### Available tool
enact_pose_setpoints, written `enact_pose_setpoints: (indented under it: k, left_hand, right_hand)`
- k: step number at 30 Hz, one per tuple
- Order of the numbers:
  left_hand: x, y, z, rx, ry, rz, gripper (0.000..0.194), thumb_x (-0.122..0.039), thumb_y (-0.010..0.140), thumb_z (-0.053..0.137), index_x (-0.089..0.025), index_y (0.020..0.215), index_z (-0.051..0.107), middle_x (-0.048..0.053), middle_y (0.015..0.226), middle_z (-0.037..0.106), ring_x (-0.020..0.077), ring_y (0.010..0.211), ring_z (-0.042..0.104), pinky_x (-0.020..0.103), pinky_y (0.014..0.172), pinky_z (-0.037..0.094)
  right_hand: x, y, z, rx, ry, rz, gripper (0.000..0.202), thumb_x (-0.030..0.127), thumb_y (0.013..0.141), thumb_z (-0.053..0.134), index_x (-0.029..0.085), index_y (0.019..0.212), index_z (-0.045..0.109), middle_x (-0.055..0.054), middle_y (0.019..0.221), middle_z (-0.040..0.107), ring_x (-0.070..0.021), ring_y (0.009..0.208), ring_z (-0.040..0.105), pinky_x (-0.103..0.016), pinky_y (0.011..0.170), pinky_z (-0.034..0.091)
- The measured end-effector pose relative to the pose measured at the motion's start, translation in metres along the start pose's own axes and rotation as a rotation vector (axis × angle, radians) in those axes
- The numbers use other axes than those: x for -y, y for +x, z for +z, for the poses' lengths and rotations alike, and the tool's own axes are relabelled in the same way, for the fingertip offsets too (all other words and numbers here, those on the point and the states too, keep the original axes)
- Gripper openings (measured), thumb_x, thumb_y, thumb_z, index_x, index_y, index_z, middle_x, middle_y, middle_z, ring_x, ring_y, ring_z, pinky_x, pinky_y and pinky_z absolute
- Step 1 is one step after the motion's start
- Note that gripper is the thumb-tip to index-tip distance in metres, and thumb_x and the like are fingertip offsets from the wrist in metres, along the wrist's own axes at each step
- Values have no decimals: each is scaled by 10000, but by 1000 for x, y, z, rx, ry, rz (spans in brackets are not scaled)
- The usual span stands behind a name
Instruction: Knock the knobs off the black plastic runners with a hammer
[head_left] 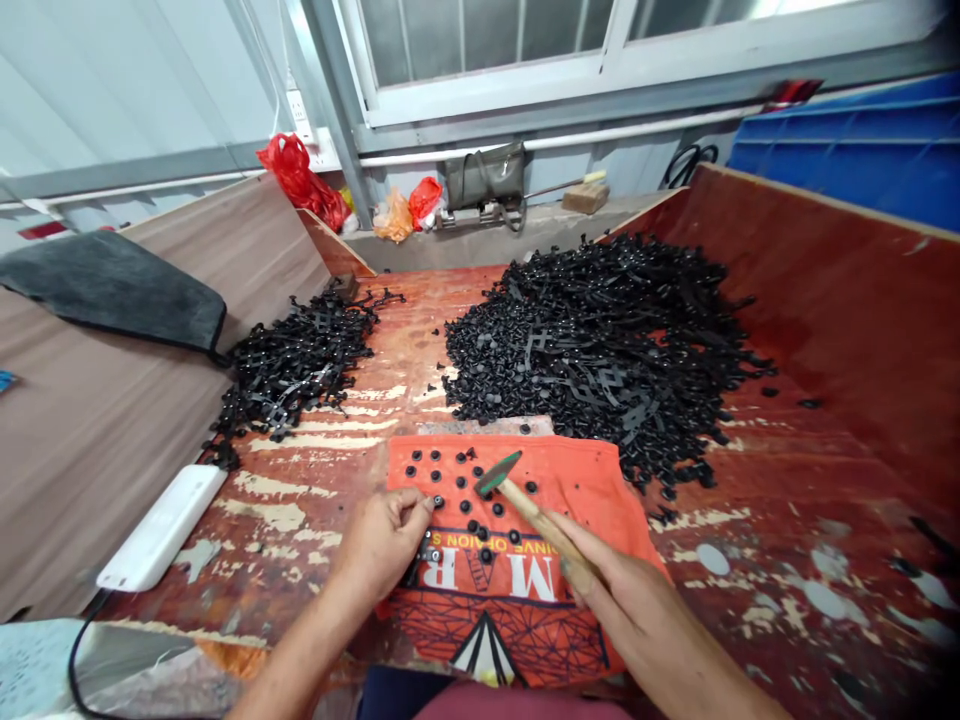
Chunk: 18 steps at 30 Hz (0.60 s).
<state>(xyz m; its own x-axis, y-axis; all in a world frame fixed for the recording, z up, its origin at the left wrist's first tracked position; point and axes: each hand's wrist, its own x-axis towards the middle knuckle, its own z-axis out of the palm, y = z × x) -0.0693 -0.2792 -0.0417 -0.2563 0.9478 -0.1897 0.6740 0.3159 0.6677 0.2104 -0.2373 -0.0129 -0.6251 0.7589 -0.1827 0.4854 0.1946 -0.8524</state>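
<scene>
My right hand (607,580) is wrapped around the wooden handle of a hammer (536,515). The hammer's green-and-dark metal head is over an orange printed cloth (577,480). On the left side of that cloth, my left hand (386,540) is closed, thumb and forefinger pinched at a small black round part (439,502). A black strip with shiny studs (429,548) shows beside the left palm, partly hidden by it. Several black button-like pieces (465,507) are spread over the cloth around the hammer head.
A large heap of black strips and studs (600,340) lies behind the cloth to the right. A smaller heap (300,350) is at left, near a white power strip (161,528). Wooden boards (840,290) wall the red worn table (292,480). Behind are bags (304,180).
</scene>
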Motion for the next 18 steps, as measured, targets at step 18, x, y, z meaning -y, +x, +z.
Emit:
enact_pose_setpoints:
  k: [18]
  left_hand:
    - [-1, 0, -5, 42, 73, -18, 367, -343, 866, 414, -206, 543, 309, -53, 486, 262, 103, 464, 319, 269, 510, 171]
  right_hand:
    - [18, 27, 19, -141, -519, -308, 591, 178, 994, 342, 308, 1560, 230, -62, 1145, 734, -213, 870, 732, -309, 701, 585]
